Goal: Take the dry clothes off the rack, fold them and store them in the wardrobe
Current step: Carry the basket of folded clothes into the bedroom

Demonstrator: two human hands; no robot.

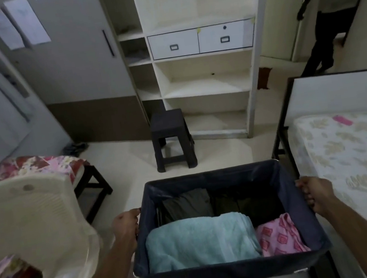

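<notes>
Currently both hands grip the dark fabric basket (231, 271) by its side rims: left hand (126, 227) on the left edge, right hand (315, 195) on the right, fingers curled over. Inside lie a folded teal towel (199, 242), a pink patterned cloth (278, 236) and dark garments (187, 204) at the back. The open white wardrobe (205, 84) stands ahead, with a dark stool (170, 136) at its foot.

The room is dim and evenly lit, with a greyish cast and no glare. Straight lines bow outward toward the edges (wide-angle distortion). The cream plastic chair back (31, 221) at lower left is softly blurred. The inside of the dark fabric laundry basket (234, 270) falls into deep shadow.
</notes>
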